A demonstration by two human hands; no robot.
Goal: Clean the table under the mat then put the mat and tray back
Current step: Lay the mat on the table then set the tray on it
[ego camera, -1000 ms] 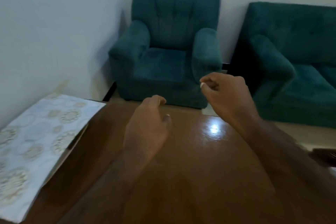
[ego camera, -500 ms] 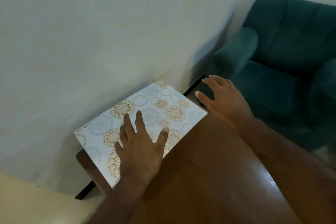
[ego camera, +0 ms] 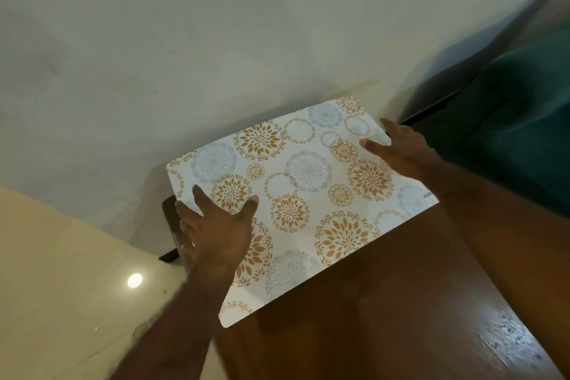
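Observation:
The mat [ego camera: 308,194] is white with orange and grey flower circles. It lies at the far end of the brown wooden table [ego camera: 385,302], its far edge against the wall, and its left edge overhangs the table. My left hand [ego camera: 216,234] is on the mat's left edge, thumb and forefinger spread on top and the other fingers curled over the edge. My right hand [ego camera: 401,151] holds the far right corner, thumb on top and fingers behind the edge. No tray is in view.
A pale wall [ego camera: 246,40] stands right behind the mat. A teal armchair [ego camera: 518,120] sits to the right of the table end. Cream floor tiles [ego camera: 61,271] show at the lower left.
The view has swung left from the armchairs to the mat. Both hands moved from mid-air onto the mat, the left to its left edge, the right to its far right corner.

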